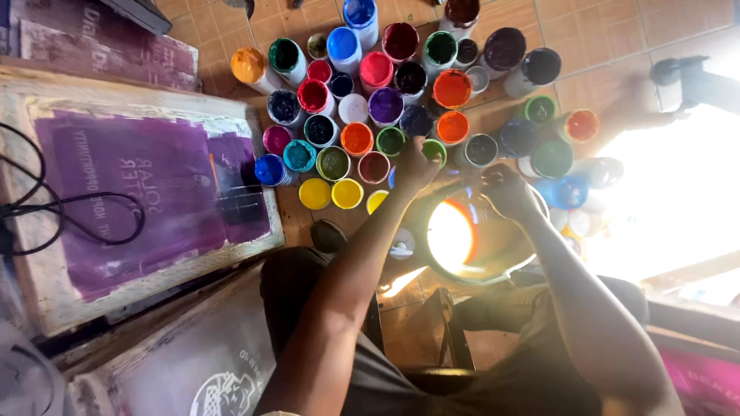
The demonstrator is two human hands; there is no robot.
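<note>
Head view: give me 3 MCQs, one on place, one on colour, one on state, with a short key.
1. Where is the wooden screen frame relative to the paint jars?
A. Picture-left of them
B. Picture-right of them
C. Stacked on them

2. What colour stains the frame's mesh?
A. Green
B. Purple
C. Orange

3. What state are most jars in?
A. Lidded
B. Tipped over
C. Open, upright

Key:
1 A, the frame fills the picture's left side and the jars stand to its right on the tiled floor.
2 B, a purple patch covers the mesh.
3 C, paint shows in the open tops around the left hand and right hand.
</note>
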